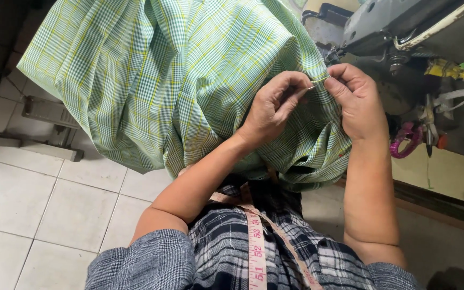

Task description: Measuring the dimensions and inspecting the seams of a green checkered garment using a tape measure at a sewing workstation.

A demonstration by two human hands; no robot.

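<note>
Tiled floor (38,198) below; checked cloth (178,80) pinched between hands (318,96).

One green checked cloth (178,80), one tape measure (256,252), one sewing machine (404,27), two hands (272,104).

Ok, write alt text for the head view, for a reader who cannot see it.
Two bare hands, the left hand and the right hand, pinch an edge of green and yellow checked fabric between their fingertips, beside a grey sewing machine. A tape measure hangs over the person's dark plaid shirt, with a white tiled floor to the left.
</note>
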